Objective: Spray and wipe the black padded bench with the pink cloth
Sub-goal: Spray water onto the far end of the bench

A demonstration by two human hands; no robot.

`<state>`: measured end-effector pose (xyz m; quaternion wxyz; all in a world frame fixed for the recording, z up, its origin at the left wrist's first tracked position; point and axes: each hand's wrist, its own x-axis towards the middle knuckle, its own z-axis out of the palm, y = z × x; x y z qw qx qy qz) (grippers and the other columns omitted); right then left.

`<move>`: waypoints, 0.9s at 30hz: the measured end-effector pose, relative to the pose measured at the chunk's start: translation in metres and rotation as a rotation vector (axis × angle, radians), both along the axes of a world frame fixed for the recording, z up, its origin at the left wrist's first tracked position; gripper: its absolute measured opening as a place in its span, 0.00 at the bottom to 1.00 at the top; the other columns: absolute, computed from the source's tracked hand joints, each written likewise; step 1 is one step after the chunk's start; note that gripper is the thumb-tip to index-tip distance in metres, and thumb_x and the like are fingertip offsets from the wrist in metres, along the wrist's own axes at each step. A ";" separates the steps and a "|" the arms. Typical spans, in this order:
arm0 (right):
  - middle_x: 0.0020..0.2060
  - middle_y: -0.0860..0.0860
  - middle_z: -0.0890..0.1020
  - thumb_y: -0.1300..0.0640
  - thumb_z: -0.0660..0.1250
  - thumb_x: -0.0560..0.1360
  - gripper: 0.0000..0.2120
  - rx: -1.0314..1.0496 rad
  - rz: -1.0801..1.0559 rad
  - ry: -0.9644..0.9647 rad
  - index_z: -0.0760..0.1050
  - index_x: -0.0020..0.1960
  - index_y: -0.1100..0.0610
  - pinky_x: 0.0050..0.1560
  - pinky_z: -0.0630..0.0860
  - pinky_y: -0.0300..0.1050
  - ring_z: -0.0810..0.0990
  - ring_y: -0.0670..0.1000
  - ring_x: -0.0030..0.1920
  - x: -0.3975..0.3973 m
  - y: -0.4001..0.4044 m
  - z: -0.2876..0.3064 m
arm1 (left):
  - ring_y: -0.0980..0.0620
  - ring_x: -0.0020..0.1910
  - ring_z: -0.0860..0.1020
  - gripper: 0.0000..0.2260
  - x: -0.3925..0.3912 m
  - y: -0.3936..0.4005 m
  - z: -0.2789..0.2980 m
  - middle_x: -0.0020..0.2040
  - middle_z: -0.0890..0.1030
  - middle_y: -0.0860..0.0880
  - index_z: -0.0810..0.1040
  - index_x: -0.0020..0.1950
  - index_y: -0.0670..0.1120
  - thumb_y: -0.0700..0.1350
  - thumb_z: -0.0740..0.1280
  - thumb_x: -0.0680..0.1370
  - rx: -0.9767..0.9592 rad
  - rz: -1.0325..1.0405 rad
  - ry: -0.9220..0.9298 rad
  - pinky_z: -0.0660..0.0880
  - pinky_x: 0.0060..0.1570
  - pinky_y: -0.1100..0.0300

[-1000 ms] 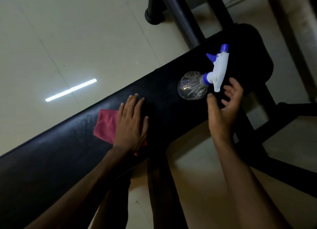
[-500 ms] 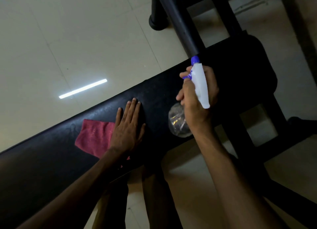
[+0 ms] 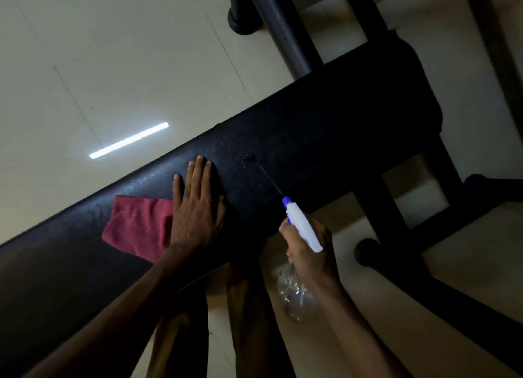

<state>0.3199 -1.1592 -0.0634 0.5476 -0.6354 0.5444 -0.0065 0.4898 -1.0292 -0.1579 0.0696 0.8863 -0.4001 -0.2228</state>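
The black padded bench (image 3: 325, 117) runs diagonally from lower left to upper right. A pink cloth (image 3: 138, 224) lies flat on its pad. My left hand (image 3: 198, 207) rests palm down with fingers spread on the cloth's right edge and the pad. My right hand (image 3: 307, 250) grips a clear spray bottle (image 3: 300, 295) with a white and blue trigger head, held off the bench's near edge. Its nozzle points at the pad, a thin jet reaches the surface, and small droplets (image 3: 247, 161) sit there.
Black metal frame tubes (image 3: 285, 29) rise behind the bench, and legs with round feet (image 3: 368, 253) stand to the right on the pale tiled floor. A bright light reflection (image 3: 128, 144) streaks the floor. My legs show below the bench edge.
My right hand picked the bottle up off the bench, carried it toward me past the near edge, and now sprays the pad. My left hand stayed on the cloth.
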 end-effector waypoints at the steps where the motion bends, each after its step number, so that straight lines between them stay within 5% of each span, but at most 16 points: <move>1: 0.23 0.46 0.70 0.51 0.65 0.71 0.11 0.001 -0.041 0.001 0.70 0.32 0.53 0.29 0.69 0.46 0.71 0.50 0.26 -0.002 -0.006 -0.001 | 0.44 0.82 0.46 0.31 -0.001 -0.001 -0.001 0.82 0.49 0.41 0.50 0.82 0.40 0.55 0.49 0.82 0.008 0.001 -0.002 0.45 0.79 0.40; 6: 0.25 0.58 0.65 0.51 0.64 0.67 0.18 -0.021 -0.273 0.002 0.69 0.39 0.68 0.29 0.66 0.53 0.67 0.54 0.27 -0.006 -0.043 0.000 | 0.44 0.82 0.47 0.33 -0.006 -0.006 -0.001 0.82 0.49 0.40 0.49 0.82 0.40 0.55 0.50 0.81 -0.061 0.001 0.013 0.44 0.79 0.40; 14: 0.25 0.51 0.70 0.54 0.66 0.68 0.09 -0.137 -0.584 -0.011 0.76 0.39 0.60 0.25 0.67 0.42 0.68 0.50 0.23 -0.020 -0.102 0.024 | 0.43 0.81 0.49 0.32 -0.034 -0.051 0.002 0.82 0.51 0.41 0.54 0.81 0.39 0.54 0.51 0.81 -0.122 -0.179 0.028 0.46 0.79 0.40; 17: 0.31 0.52 0.73 0.60 0.65 0.76 0.06 -0.174 -0.657 -0.041 0.76 0.44 0.63 0.26 0.66 0.41 0.67 0.49 0.23 -0.027 -0.118 0.026 | 0.43 0.82 0.48 0.31 -0.041 -0.067 0.004 0.82 0.50 0.41 0.55 0.81 0.39 0.54 0.51 0.80 -0.101 -0.234 0.023 0.46 0.79 0.41; 21: 0.26 0.48 0.75 0.62 0.66 0.75 0.12 -0.177 -0.794 -0.024 0.74 0.33 0.55 0.27 0.65 0.42 0.67 0.47 0.21 -0.047 -0.125 0.023 | 0.42 0.81 0.50 0.30 -0.041 -0.067 0.002 0.82 0.51 0.41 0.55 0.81 0.41 0.51 0.57 0.82 -0.120 -0.279 0.025 0.44 0.79 0.43; 27: 0.31 0.48 0.76 0.44 0.67 0.67 0.11 -0.109 -0.720 0.084 0.78 0.38 0.52 0.33 0.70 0.46 0.73 0.49 0.29 -0.076 -0.094 0.008 | 0.42 0.81 0.51 0.32 -0.034 -0.046 0.000 0.82 0.54 0.41 0.56 0.81 0.40 0.54 0.52 0.80 -0.124 -0.315 0.004 0.47 0.79 0.42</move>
